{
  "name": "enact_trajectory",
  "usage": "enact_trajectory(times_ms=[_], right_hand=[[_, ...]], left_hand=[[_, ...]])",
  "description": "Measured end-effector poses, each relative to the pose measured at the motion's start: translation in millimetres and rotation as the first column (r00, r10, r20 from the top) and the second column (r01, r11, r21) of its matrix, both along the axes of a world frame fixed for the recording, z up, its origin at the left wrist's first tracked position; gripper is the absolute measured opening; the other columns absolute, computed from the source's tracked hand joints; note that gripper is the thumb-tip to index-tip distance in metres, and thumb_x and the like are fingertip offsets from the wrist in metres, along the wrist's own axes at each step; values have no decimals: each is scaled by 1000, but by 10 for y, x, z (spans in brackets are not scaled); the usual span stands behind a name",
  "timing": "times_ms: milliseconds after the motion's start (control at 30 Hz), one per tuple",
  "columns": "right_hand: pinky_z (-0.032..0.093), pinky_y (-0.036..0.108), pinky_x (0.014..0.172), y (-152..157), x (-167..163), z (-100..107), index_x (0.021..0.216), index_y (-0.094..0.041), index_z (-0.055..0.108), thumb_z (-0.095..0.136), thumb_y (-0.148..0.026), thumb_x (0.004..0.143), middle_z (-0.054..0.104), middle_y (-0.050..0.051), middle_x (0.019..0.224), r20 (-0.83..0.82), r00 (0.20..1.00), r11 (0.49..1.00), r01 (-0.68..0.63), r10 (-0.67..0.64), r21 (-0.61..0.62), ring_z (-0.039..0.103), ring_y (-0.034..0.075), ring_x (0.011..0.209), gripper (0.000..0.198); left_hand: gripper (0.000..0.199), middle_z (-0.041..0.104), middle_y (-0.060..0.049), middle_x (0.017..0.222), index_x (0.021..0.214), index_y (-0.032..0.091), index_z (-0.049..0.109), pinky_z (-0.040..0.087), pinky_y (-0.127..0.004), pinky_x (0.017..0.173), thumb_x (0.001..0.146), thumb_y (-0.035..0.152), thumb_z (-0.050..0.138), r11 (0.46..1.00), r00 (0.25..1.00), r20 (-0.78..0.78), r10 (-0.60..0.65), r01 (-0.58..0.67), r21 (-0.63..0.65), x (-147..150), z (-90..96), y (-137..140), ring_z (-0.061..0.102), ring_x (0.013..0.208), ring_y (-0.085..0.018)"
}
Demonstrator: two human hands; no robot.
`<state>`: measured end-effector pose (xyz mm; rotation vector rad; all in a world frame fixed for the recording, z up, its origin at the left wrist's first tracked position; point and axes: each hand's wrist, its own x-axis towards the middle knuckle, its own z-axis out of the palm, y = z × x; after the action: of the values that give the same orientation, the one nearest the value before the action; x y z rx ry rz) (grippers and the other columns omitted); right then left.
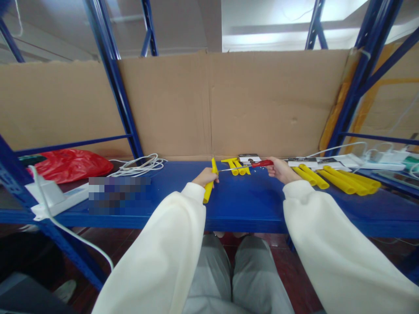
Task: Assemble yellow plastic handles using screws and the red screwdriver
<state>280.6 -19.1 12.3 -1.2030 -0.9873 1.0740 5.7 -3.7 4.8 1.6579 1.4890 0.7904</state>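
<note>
My left hand (205,176) is closed around a yellow T-shaped plastic piece (208,192), with one end showing above the fingers and the round end below. A screwdriver with a red handle (262,163) is gripped in my right hand (278,169). Its thin metal shaft points left, and the tip meets or lies very near the yellow piece; I cannot tell whether it touches. Just behind the shaft, several similar yellow T-shaped pieces (234,165) lie in a row on the blue shelf (242,203).
Yellow tubes (343,181) lie right of my right hand, near white strips and cables. A red plastic bag (73,165), coiled white cable (140,165) and white power strip (65,201) are on the left. Cardboard (262,104) stands behind, between blue posts (122,96).
</note>
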Motion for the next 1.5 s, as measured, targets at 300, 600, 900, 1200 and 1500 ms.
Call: enact_trajectory(times_ms=[300, 600, 900, 1200, 1500], right_hand=[[34, 21, 40, -71, -48, 73, 72, -20, 52, 51, -25, 94, 50, -2, 49, -50, 998, 996, 21, -26, -89, 40, 11, 40, 22], [21, 18, 34, -90, -118, 65, 67, -21, 46, 57, -17, 92, 39, -7, 39, 20, 995, 995, 93, -93, -21, 26, 6, 34, 27], [43, 17, 41, -66, -45, 75, 71, -16, 57, 61, -2, 85, 55, -2, 50, 14, 997, 997, 72, -72, -32, 47, 8, 43, 20], [38, 20, 33, -43, -72, 3, 77, -18, 56, 52, -26, 101, 55, 1, 48, 157, 980, 990, 133, -125, -43, 45, 11, 36, 25], [34, 16, 35, -13, -51, -15, 66, -18, 55, 67, -13, 87, 47, -4, 43, 158, 984, 996, 83, -87, 29, 39, 7, 38, 25]], left_hand=[[20, 56, 4, 51, 80, 11, 63, 36, -20, 38, 74, -5, 51, 1000, 1000, 0, 3, -3, -11, 29, 52, -72, 44, 34, -8], [19, 60, 2, 55, 82, 10, 64, 41, -21, 43, 75, -4, 52, 1000, 1000, 4, 9, -9, -4, 26, 42, -59, 45, 35, -8], [21, 64, 0, 58, 84, 8, 67, 44, -22, 46, 75, -4, 53, 999, 999, -13, 32, -32, 7, 23, 20, -27, 46, 36, -9], [21, 56, 3, 51, 68, 11, 59, 38, -21, 43, 76, -6, 51, 999, 999, -7, 46, -46, -3, 36, 59, -72, 44, 35, -8], [16, 66, -2, 61, 73, 9, 63, 46, -22, 49, 73, -5, 55, 998, 998, -20, 55, -55, 13, 6, 25, -16, 49, 37, -8]])
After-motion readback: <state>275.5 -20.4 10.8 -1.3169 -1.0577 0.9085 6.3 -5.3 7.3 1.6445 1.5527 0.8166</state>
